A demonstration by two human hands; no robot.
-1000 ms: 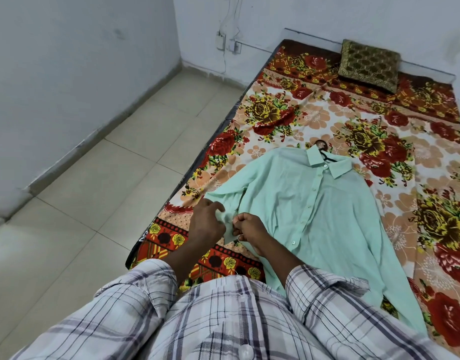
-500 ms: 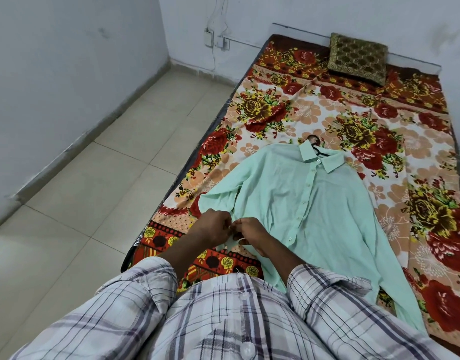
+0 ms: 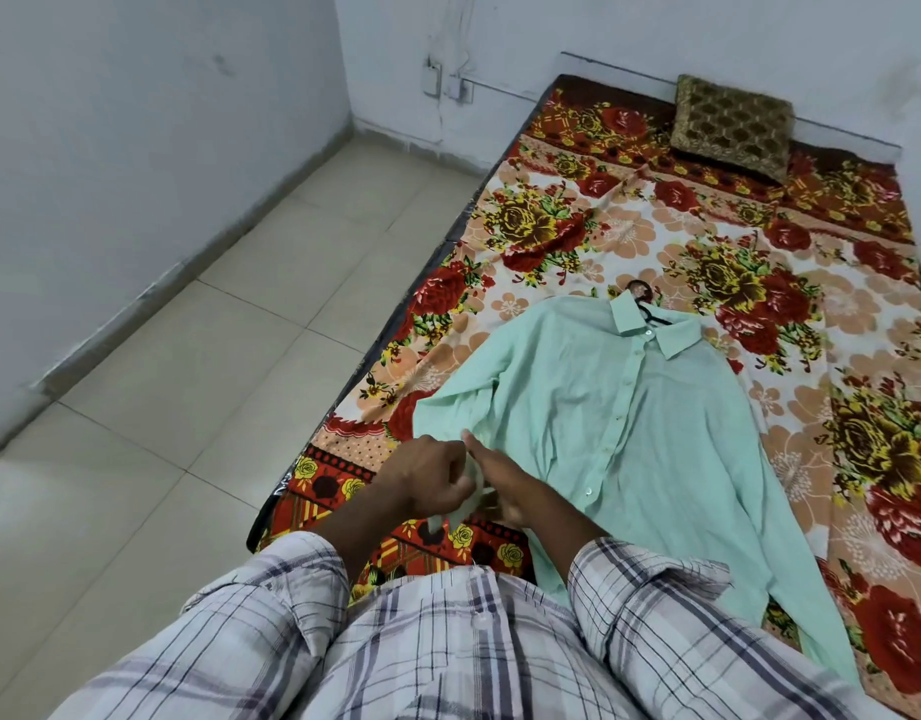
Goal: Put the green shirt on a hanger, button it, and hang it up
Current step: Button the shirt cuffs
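Left hand (image 3: 428, 480), right hand (image 3: 508, 488) perhaps pinch green shirt (image 3: 656, 449), collar (image 3: 656, 330) away.

Hands, pair: left hand (image 3: 427, 478) and right hand (image 3: 508, 483) close together, fingers curled, pinching green shirt (image 3: 630, 433) cuff; forearms converging.

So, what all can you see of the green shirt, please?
The green shirt is pale mint, of thin woven-looking cloth, with a pointed collar and small pale buttons down a front that looks closed. It lies flat, front up, on the floral bedspread, collar away from the person. The hook of a dark hanger shows at the collar. One sleeve lies straight along its side; the other sleeve's cuff is gripped between the left hand and right hand.
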